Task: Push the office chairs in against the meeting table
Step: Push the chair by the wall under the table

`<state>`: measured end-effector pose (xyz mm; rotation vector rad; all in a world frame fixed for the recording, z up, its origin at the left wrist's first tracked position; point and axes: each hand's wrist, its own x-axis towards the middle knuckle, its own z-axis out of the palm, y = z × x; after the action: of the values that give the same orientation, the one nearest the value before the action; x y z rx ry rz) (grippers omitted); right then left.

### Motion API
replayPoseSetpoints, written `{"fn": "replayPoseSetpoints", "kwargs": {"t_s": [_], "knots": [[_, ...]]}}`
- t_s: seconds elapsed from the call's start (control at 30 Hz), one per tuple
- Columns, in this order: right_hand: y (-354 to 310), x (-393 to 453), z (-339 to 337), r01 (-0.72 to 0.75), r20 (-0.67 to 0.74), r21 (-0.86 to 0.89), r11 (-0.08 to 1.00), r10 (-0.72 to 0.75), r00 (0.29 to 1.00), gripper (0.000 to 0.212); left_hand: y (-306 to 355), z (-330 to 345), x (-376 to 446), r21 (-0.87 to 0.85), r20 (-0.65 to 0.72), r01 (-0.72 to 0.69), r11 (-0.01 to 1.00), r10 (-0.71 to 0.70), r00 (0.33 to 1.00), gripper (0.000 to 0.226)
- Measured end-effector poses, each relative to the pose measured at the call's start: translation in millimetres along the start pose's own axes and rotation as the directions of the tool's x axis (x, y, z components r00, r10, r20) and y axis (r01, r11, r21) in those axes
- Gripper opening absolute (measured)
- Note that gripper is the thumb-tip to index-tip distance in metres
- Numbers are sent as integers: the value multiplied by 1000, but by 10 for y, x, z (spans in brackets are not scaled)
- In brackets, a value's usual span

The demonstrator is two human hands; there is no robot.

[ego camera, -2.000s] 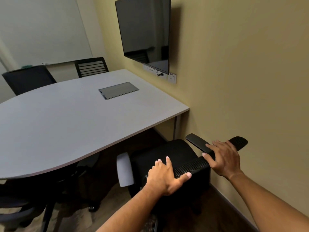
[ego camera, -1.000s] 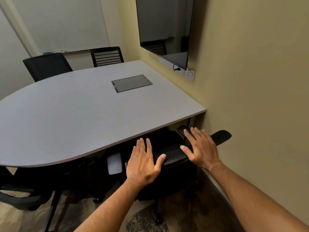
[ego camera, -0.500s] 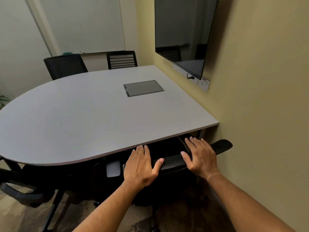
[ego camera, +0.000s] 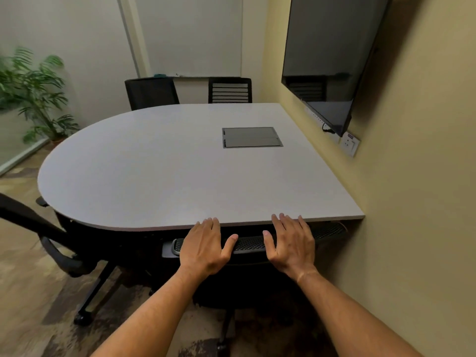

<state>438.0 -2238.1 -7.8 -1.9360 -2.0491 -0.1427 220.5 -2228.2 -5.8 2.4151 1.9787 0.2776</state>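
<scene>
My left hand [ego camera: 204,247] and right hand [ego camera: 289,243] lie flat, fingers spread, on the chair back [ego camera: 248,244]. It has slid further under the table [ego camera: 180,171] since before.

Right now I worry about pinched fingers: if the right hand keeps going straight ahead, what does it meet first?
Probably the table edge: the right hand lies on the chair back, fingertips already at it.

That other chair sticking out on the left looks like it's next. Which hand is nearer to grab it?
Probably the left hand. It rests on the left part of the tucked chair's backrest, on the side where the angled chair stands out from the table. The right hand sits nearer the wall.
</scene>
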Motion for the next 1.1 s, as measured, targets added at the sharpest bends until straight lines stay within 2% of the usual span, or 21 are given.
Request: {"fn": "replayPoseSetpoints", "kwargs": {"t_s": [0.27, 0.73, 0.93, 1.1], "knots": [[78, 330, 120, 36, 43, -2, 999, -36, 998, 77, -22, 47, 269, -17, 15, 25, 1000, -25, 1000, 80], [-92, 854, 365, 6, 79, 38, 999, -9, 997, 73, -372, 104, 794, -37, 8, 37, 999, -37, 999, 80], [-301, 1001, 466, -28, 81, 61, 998, 23, 996, 77, -651, 48, 981, -17, 7, 13, 1000, -13, 1000, 94], [-393, 1053, 535, -20, 73, 42, 999, 17, 997, 78, -810, 52, 1032, -18, 5, -19, 1000, 19, 1000, 94]]}}
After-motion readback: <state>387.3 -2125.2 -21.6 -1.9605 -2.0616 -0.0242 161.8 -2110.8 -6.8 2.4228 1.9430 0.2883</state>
